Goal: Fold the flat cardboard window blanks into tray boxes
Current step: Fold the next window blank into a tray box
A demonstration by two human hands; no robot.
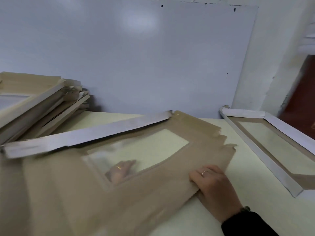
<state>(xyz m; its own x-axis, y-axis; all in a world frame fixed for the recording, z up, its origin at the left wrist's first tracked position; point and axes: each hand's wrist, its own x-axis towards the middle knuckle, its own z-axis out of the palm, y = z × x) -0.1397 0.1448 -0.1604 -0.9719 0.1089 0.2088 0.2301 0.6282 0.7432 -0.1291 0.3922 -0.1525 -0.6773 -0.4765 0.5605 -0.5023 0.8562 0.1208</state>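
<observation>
brown cardboard, a flat window blank (pixel 153 189), lies across the pale table (pixel 247 210) in the middle of the view, kraft side up, its clear film window (pixel 139 152) near the centre. the long far flap (pixel 81 138), white on its outer face, already stands tilted up along the back edge. the right hand (pixel 214 189) grips the blank's near right edge, fingers on top and curled over the card. the left hand (pixel 120 171) is under the blank, seen only through the film; whether its fingers are spread or curled i cannot tell, the view is blurred there. a folded tray (pixel 255 145) sits well apart to the right, and a stack (pixel 39 106) lies at the left. the step looks like raising the side walls; next, the right-hand flap likely needs creasing upward and its corner tabs tucking in.
</observation>
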